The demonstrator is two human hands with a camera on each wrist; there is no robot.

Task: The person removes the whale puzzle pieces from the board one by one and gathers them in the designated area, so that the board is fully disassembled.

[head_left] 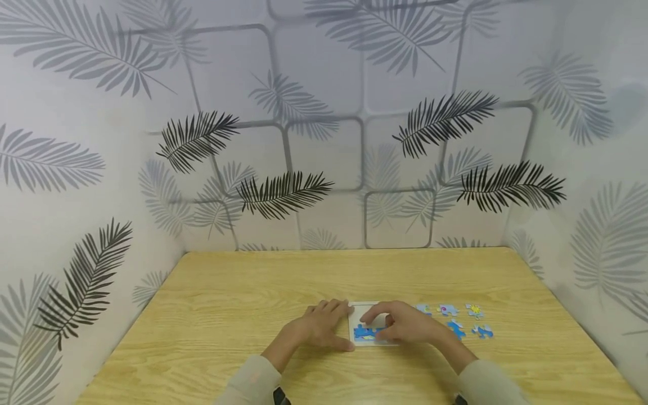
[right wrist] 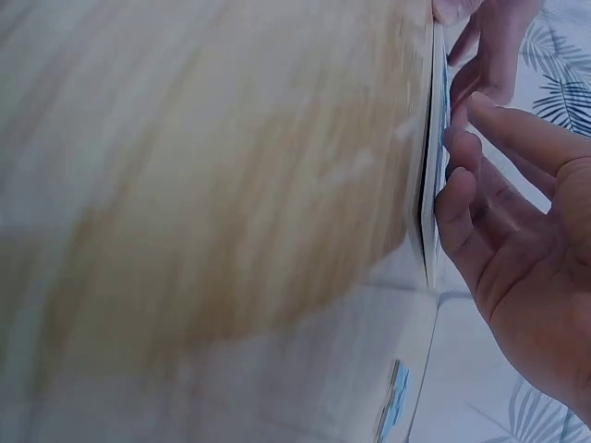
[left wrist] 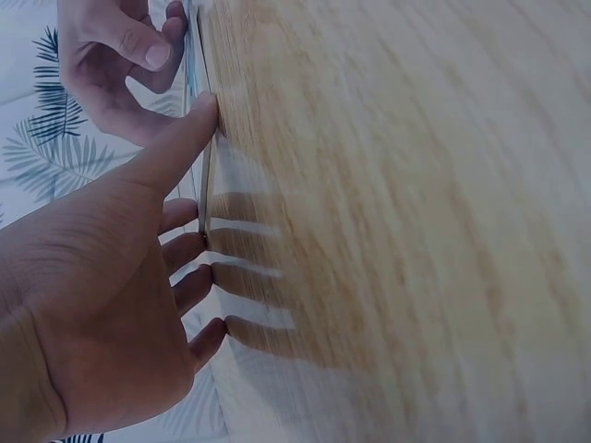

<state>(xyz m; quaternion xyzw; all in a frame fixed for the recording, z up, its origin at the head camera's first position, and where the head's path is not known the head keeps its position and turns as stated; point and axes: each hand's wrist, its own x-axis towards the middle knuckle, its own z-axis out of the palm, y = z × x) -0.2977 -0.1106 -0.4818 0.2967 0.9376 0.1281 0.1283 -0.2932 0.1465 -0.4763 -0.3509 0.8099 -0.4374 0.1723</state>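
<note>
The left hand lies with straight fingers along the left edge of the white puzzle tray, touching it and curled round nothing. The tray sits flat on the wooden table, between both hands. The right hand rests on top of the tray, fingers bent down onto a blue puzzle piece at the tray's near side; whether it pinches that piece or only presses it, I cannot tell, since the fingers cover the contact.

The main risk I judge is the tray sliding: a push from the right hand would move it toward the left hand, whose flat fingers brace it but do not hold it. Pressing a misaligned piece could bend its tabs or pop neighbouring pieces up. Just beyond the right hand lie 5 loose pieces, near enough for the right sleeve to sweep them off their spots.
</note>
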